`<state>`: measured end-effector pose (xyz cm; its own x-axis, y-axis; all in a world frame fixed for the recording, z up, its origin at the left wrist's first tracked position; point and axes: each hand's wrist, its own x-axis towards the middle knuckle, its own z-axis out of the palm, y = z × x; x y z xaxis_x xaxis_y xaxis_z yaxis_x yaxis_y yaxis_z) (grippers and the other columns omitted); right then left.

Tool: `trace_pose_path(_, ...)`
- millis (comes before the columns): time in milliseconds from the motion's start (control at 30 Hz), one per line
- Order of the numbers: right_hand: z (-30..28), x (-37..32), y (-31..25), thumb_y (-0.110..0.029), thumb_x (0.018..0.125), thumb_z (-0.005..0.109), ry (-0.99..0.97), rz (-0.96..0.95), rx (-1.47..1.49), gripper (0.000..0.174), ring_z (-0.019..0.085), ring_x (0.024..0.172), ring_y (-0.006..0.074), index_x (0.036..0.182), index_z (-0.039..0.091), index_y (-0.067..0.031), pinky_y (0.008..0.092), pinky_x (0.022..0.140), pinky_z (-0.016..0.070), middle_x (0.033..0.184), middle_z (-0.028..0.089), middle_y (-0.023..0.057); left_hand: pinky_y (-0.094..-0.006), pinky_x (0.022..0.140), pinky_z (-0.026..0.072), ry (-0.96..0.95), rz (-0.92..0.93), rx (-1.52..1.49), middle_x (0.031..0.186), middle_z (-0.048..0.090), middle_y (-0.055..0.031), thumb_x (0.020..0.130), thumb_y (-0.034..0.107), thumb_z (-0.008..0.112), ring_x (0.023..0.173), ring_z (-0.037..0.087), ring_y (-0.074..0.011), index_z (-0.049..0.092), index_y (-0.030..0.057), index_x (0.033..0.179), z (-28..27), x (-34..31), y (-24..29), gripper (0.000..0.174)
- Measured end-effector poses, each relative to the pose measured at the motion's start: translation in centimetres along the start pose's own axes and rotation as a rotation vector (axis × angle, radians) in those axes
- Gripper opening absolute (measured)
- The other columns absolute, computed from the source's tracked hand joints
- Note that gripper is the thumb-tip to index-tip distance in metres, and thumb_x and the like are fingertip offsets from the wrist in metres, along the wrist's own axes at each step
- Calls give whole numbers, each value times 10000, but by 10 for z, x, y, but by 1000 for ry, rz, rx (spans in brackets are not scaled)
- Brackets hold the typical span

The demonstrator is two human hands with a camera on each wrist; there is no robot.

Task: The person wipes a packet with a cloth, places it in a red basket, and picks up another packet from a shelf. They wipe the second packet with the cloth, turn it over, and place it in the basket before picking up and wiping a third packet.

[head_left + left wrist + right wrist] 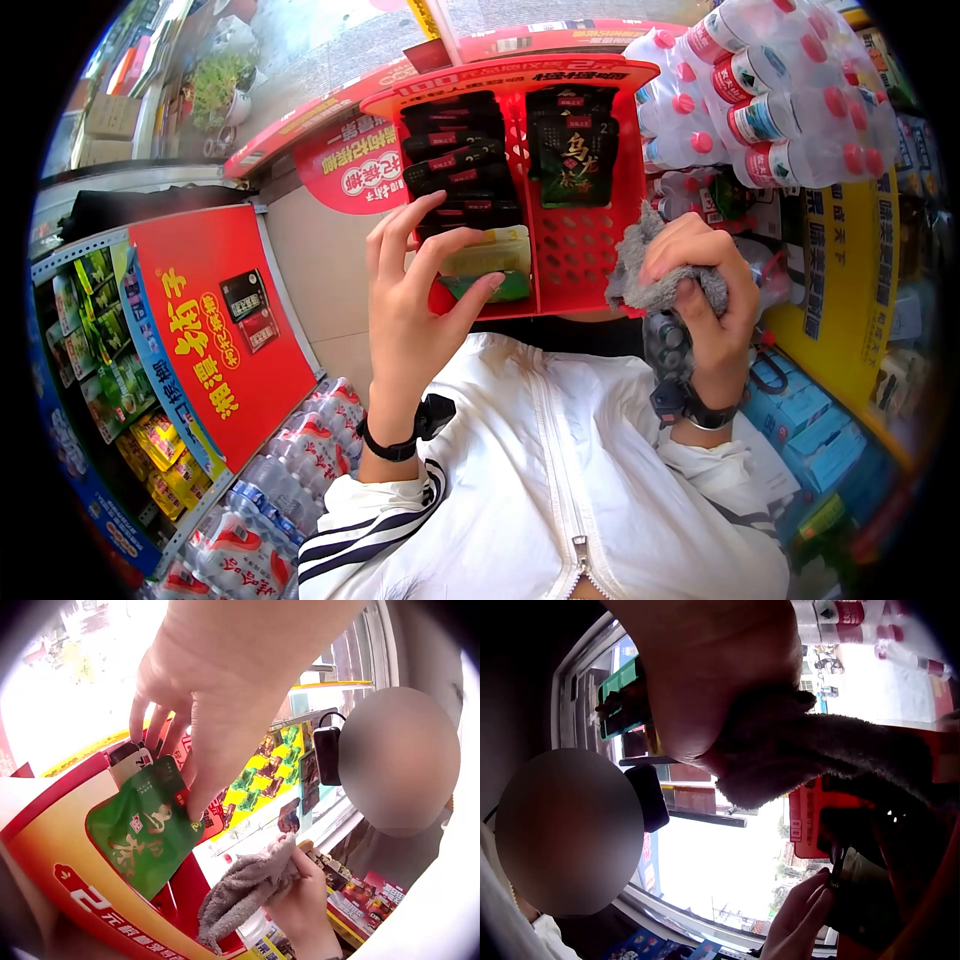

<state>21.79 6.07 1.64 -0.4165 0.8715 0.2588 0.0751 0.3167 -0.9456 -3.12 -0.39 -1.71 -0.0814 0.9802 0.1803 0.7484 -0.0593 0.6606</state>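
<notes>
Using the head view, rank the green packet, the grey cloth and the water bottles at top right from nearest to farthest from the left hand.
1. The green packet, pinched by the left hand at the front of the red basket.
2. The grey cloth, to the right, bunched in the right hand.
3. The water bottles, farthest, stacked at top right.

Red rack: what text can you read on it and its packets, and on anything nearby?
"乌龙茶": dark packet in the red rack.
"2元": the rack's front edge, left wrist view.
Green packet: brush characters, too stylised to read.
Bottle labels, red side sign: cannot read reliably.
Grey cloth: none.
</notes>
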Motion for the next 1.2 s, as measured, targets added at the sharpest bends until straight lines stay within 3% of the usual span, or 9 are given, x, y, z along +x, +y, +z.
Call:
trace_pose_path(233, -27, 1, 4, -152, 943, 552, 174, -37, 9, 160, 553, 784, 170, 962, 552, 7, 293, 745, 443, 870, 597, 110, -430, 979, 425, -49, 55, 25, 1353, 532, -102, 658, 94, 817, 1237, 473, -303, 681, 113, 1042, -5, 0, 3, 407)
trace_pose_path(367, -61, 2, 4, -131, 924, 501, 443, 52, 205, 125, 484, 756, 118, 943, 506, -8, 249, 677, 385, 824, 516, 66, -404, 998, 410, 69, -23, -64, 1358, 527, -125, 793, 152, 721, 1262, 485, -286, 624, 89, 1161, -7, 2, 1, 385)
trace_pose_path(500, -79, -7, 25, -237, 895, 656, 632, 334, -103, 233, 432, 661, 31, 790, 529, -73, 208, 594, 330, 707, 471, -17, -406, 996, 404, 157, -145, -63, 1360, 516, -131, 837, 151, 699, 1265, 471, -296, 605, 79, 1183, -2, 8, 1, 366)
trace_pose_path(633, -84, -23, 86, -258, 873, 696, 306, 902, 56, 256, 491, 714, 29, 768, 551, -75, 209, 630, 376, 725, 525, -12, -405, 991, 400, 155, -141, -52, 1419, 465, -139, 870, 187, 668, 1304, 433, -298, 559, 74, 1250, 8, 10, -3, 411)
trace_pose_path(700, -74, -48, 156, -256, 856, 704, 200, 780, -107, 232, 554, 819, 85, 807, 588, -61, 264, 735, 445, 828, 598, 25, -407, 1008, 387, 169, -121, -18, 1434, 443, -143, 875, 170, 649, 1323, 408, -297, 539, 76, 1275, 14, 10, -1, 425)
trace_pose_path(767, -64, -65, 201, -257, 840, 696, 130, 926, -13, 216, 584, 926, 142, 903, 644, -57, 309, 834, 459, 945, 639, 51, -414, 1036, 362, 133, -103, -7, 1442, 427, -150, 888, 155, 618, 1332, 394, -304, 519, 72, 1298, 20, 10, 1, 430)
trace_pose_path(833, -54, -94, 270, -273, 828, 689, 102, 1021, 1, 271, 601, 927, 158, 1002, 688, -66, 308, 837, 463, 990, 669, 68, -423, 1060, 338, 120, -128, -1, 1435, 428, -160, 901, 167, 595, 1329, 396, -314, 512, 61, 1308, 26, 10, 1, 429)
trace_pose_path(1033, -16, -175, 426, -242, 802, 668, 115, 1235, 19, 230, 621, 787, 171, 878, 738, -36, 315, 734, 490, 866, 706, 93, -392, 1043, 352, 160, -215, -97, 1410, 456, -153, 966, 195, 500, 1282, 441, -259, 498, -5, 1290, 31, 14, -1, 381)
trace_pose_path(1200, 10, -205, 461, -225, 830, 654, 106, 1330, 119, 247, 615, 746, 141, 950, 728, -22, 313, 664, 492, 869, 704, 50, -349, 964, 422, 266, -323, -48, 1332, 521, -158, 999, 151, 429, 1216, 501, -230, 511, -15, 1251, 30, 19, 0, 313)
